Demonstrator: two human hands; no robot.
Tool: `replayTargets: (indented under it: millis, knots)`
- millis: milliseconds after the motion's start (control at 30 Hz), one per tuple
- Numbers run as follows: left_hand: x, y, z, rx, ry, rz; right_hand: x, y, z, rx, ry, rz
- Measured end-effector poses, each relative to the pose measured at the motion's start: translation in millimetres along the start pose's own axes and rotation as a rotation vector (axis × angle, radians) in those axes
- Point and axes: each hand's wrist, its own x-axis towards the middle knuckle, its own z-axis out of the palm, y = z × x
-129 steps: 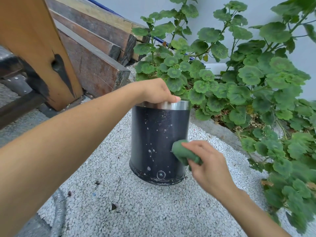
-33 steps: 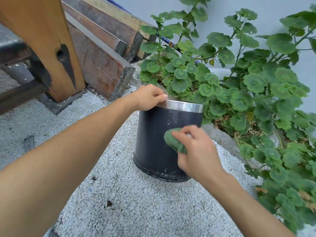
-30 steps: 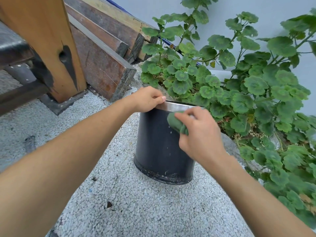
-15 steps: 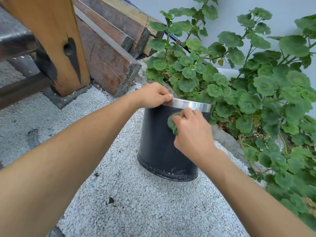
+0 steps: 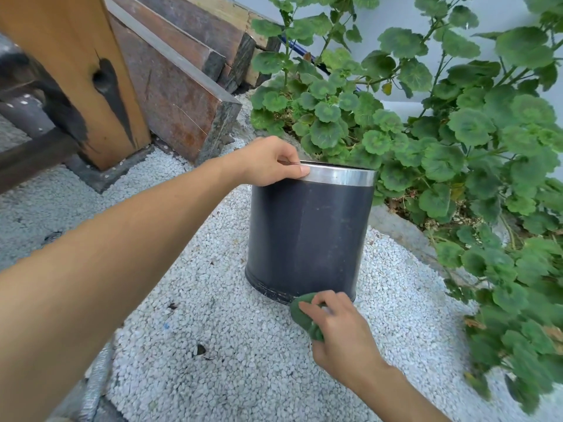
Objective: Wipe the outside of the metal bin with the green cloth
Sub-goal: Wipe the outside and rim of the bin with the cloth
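The metal bin (image 5: 307,236) is a dark cylinder with a shiny silver rim, standing upright on white gravel in the middle of the head view. My left hand (image 5: 271,162) grips the rim at its near left, thumb on the silver band. My right hand (image 5: 338,327) holds the bunched green cloth (image 5: 304,315) at the bin's bottom front edge, where the wall meets the ground. Most of the cloth is hidden inside my fingers.
A leafy green plant (image 5: 426,132) crowds the bin's back and right side, behind a low concrete kerb (image 5: 405,233). Stacked timber beams (image 5: 182,95) and an orange wooden post (image 5: 76,71) stand at the left. White gravel (image 5: 213,345) covers the ground in front.
My right hand has dragged the cloth from just under the silver rim down the front wall to the bin's base. My left hand keeps its grip on the rim.
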Motion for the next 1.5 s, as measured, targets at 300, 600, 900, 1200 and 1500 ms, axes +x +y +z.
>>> replayTargets:
  millis: [300, 600, 900, 1200, 1500]
  knots:
    - [5.3, 16.0, 9.9, 0.014, 0.003, 0.033, -0.9, 66.8, -58.7, 0.515, 0.406, 0.313]
    - [22.9, 41.9, 39.6, 0.099, 0.026, 0.077, 36.3, 157.4, -38.0, 0.835, 0.403, 0.818]
    - [30.0, 35.3, 37.5, 0.212, 0.006, 0.098, 46.6, 169.5, 21.4, 1.23, 0.277, 0.93]
    - [35.7, 46.2, 52.0, 0.295, 0.104, 0.109, 37.3, 162.8, 14.3, 0.938, 0.312, 0.905]
    - [38.9, 69.9, 81.2, 0.356, 0.161, 0.063, 21.6, 113.3, 29.0, 0.72, 0.491, 0.966]
